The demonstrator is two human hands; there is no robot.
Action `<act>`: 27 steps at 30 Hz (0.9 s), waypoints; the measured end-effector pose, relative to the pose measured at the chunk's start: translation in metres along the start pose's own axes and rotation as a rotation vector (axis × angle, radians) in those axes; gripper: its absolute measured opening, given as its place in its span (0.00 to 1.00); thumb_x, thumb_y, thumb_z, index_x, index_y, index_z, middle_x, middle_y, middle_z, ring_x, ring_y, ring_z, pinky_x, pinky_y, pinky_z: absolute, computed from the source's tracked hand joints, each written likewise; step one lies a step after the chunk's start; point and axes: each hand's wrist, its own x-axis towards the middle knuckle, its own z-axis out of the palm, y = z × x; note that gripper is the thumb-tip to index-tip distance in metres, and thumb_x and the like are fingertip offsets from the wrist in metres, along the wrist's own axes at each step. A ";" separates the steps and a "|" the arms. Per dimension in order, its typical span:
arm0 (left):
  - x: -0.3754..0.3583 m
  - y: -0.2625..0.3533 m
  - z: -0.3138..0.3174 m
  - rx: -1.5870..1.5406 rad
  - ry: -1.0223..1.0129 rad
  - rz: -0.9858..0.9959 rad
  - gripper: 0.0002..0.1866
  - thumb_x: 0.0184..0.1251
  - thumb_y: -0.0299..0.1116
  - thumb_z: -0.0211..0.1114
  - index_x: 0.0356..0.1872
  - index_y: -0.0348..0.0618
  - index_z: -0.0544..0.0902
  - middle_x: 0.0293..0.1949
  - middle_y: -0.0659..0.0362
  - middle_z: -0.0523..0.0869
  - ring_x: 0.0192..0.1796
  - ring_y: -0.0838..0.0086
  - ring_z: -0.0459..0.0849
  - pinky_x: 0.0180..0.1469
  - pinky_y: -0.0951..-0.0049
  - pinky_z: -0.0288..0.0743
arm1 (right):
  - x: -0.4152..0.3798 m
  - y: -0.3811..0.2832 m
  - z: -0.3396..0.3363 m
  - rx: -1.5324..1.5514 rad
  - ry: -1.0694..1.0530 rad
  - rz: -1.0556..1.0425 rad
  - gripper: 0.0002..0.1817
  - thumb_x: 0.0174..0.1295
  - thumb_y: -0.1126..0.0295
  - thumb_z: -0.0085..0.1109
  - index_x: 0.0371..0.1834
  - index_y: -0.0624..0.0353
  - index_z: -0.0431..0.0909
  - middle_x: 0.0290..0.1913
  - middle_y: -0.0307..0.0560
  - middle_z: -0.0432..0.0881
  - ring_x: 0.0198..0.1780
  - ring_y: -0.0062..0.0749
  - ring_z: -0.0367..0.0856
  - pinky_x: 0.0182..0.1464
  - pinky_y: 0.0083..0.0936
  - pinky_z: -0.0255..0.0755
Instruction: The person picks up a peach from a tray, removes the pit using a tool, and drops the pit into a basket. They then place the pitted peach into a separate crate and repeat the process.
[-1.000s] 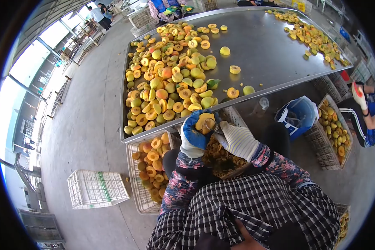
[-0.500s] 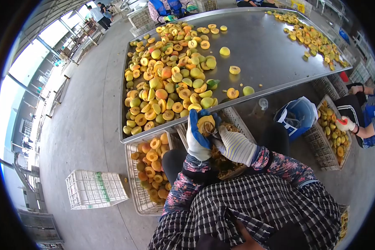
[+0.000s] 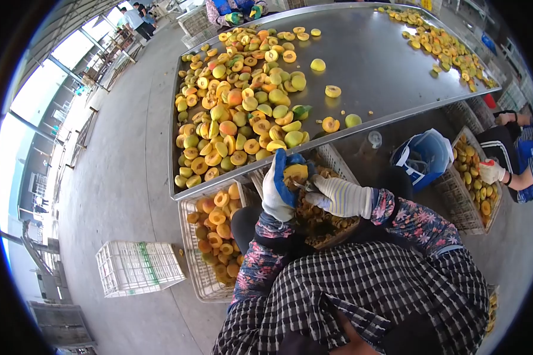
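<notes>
My left hand (image 3: 278,189), in a white glove with blue palm, is closed around a yellow peach half (image 3: 295,173), cut face toward me. My right hand (image 3: 336,196), in a striped knit glove, is closed on a small metal tool (image 3: 302,185) whose tip meets the fruit's lower edge. The tool's handle is hidden in the glove. Both hands are close together, just off the near edge of the metal table (image 3: 361,65). Below them stands a crate (image 3: 339,163) of brown peach stones and scraps. Many halved peaches (image 3: 237,112) are heaped on the table's left side.
Left of my knee stands a crate of peach halves (image 3: 216,228), beside an upturned white crate (image 3: 137,269). To the right are a blue bucket (image 3: 423,160) and another fruit-filled crate (image 3: 477,177), with a co-worker's gloved hand (image 3: 491,171) over it. Another person sits across the table.
My right hand has shifted slightly right and drawn back a little from the fruit, showing more of the tool. My left hand still holds the peach half. The co-worker's hand at right has moved slightly.
</notes>
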 end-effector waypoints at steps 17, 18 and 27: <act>0.010 -0.002 0.013 -0.198 0.190 -0.177 0.18 0.81 0.41 0.55 0.50 0.31 0.77 0.42 0.51 0.83 0.41 0.57 0.87 0.47 0.55 0.87 | -0.008 0.010 0.022 0.414 0.049 0.083 0.21 0.78 0.61 0.49 0.64 0.64 0.69 0.53 0.52 0.81 0.55 0.44 0.80 0.58 0.36 0.72; 0.011 -0.003 0.008 -0.162 0.153 -0.192 0.18 0.81 0.41 0.55 0.50 0.31 0.77 0.42 0.51 0.83 0.41 0.57 0.87 0.47 0.55 0.87 | -0.007 0.015 0.024 0.301 0.059 0.002 0.21 0.78 0.59 0.49 0.64 0.63 0.69 0.49 0.50 0.82 0.50 0.41 0.82 0.54 0.34 0.74; 0.014 -0.011 0.010 -0.243 0.124 -0.224 0.19 0.80 0.44 0.55 0.54 0.34 0.77 0.41 0.51 0.83 0.42 0.57 0.87 0.46 0.52 0.87 | -0.014 -0.006 0.008 1.194 -0.153 0.639 0.23 0.76 0.44 0.47 0.45 0.54 0.73 0.19 0.33 0.70 0.12 0.20 0.65 0.16 0.18 0.59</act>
